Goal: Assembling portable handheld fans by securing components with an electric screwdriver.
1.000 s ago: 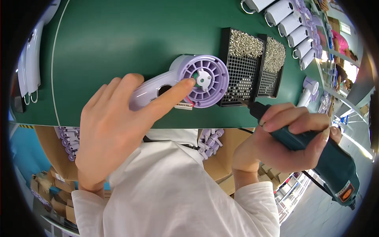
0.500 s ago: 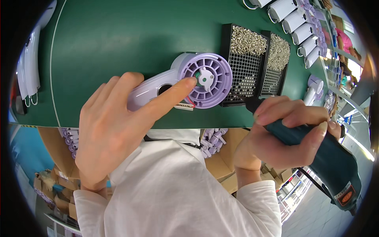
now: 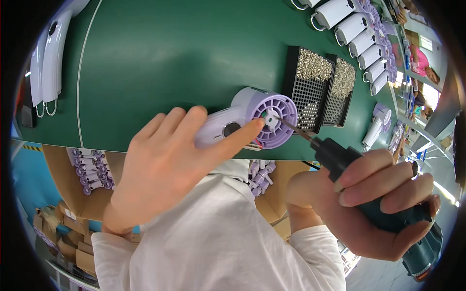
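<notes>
Lilac housing (image 3: 252, 107): to its right, the right hand (image 3: 371, 206) clasped a powered screwdriver (image 3: 334, 154); nearer left hand (image 3: 164, 162) touched the housing, grip unclear.

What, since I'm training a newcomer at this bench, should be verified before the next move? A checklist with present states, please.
1. Device steadied: ok; the left hand lies over the white-and-lilac device, one outstretched finger reaching its hub.
2. Driver held: ok; the right hand grips the dark power screwdriver.
3. Bit seated: cannot tell; the bit points into the hub, but contact is too small to judge.
4. Fingers clear: arguably not ok; that outstretched one ends close to the bit's tip.
5. Red wire clear of the bit: ok; it lies at the ring's lower edge.
</notes>
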